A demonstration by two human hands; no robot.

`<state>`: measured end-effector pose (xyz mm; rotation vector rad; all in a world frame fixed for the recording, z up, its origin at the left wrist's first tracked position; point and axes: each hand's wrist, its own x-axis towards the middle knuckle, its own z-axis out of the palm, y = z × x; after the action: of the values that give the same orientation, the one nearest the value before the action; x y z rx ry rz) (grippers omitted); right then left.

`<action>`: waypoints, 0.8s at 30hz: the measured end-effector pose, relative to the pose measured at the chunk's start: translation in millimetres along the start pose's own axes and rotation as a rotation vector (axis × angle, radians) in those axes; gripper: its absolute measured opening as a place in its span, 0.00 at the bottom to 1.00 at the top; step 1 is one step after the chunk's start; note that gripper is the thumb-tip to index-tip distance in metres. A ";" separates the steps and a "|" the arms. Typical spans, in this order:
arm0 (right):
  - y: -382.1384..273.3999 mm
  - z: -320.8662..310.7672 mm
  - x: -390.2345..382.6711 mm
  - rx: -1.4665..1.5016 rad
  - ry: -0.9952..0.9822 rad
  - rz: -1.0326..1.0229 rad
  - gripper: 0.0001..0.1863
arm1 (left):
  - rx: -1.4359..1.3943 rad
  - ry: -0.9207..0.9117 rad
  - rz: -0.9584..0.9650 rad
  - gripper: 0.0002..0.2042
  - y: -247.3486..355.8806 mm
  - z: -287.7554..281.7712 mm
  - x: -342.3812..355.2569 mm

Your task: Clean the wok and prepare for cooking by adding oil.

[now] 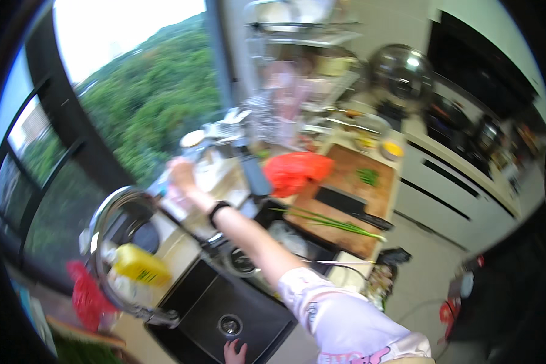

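My right arm, in a white short sleeve with a black wristband, stretches across to the window sill. At its end my right hand (181, 171) is smeared by motion, so its fingers cannot be read. Just below it is a blurred pinkish thing (177, 199); whether I hold it is unclear. A jar with a pale lid (193, 139) stands close behind that hand. Only part of my left hand (235, 352) shows at the bottom edge, fingers apart, with nothing in it. It is over the black sink (191, 300), near the drain (230, 326).
A chrome tap (95, 236) arches beside a yellow bottle (142, 265). Right of my arm, a wooden cutting board (352, 164) carries a black knife (341, 202), long scallions (333, 223) and chopped greens (367, 176). Beside it lies a red plastic bag (294, 173). A dish rack (312, 42) stands behind.
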<state>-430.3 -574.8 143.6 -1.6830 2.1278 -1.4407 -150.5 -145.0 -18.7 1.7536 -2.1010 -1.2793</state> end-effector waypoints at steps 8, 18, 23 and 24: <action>-87.9 -194.0 -108.9 0.476 0.620 -0.567 0.13 | -1.142 0.060 0.090 0.18 112.5 -42.2 -14.6; -93.1 -284.3 -424.6 0.475 -0.173 -0.269 0.12 | -1.723 -0.737 0.692 0.28 212.5 -10.1 -46.1; -49.5 -394.9 -481.5 0.770 0.079 0.374 0.06 | -1.644 -0.634 0.421 0.25 230.2 86.6 -67.6; -38.6 -411.2 -495.9 0.882 0.212 0.407 0.06 | -1.564 -0.618 0.379 0.23 236.9 101.9 -76.6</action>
<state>-435.9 70.0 169.1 -0.7598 1.3935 -2.0178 -362.8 -33.6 103.2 0.2756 -0.7198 -2.3679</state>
